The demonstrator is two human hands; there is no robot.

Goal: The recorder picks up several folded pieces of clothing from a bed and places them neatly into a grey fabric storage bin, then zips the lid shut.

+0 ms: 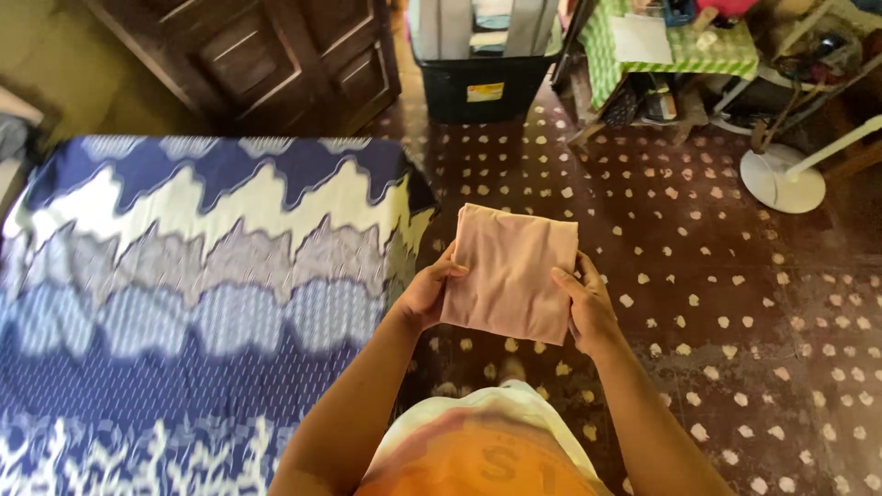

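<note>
Our left hand and right hand, fingers curled tight on the soft, smooth, folded square of peach cloth, beside the zigzag blue-and-white bedsheet

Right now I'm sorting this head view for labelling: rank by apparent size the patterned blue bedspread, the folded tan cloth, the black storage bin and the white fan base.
1. Patterned blue bedspread, far the largest.
2. Folded tan cloth, though held close to the camera.
3. Black storage bin, farther off and cut by the frame, so unsure against the cloth.
4. White fan base.

A yellow rectangular label sits on the dark bin.
</note>
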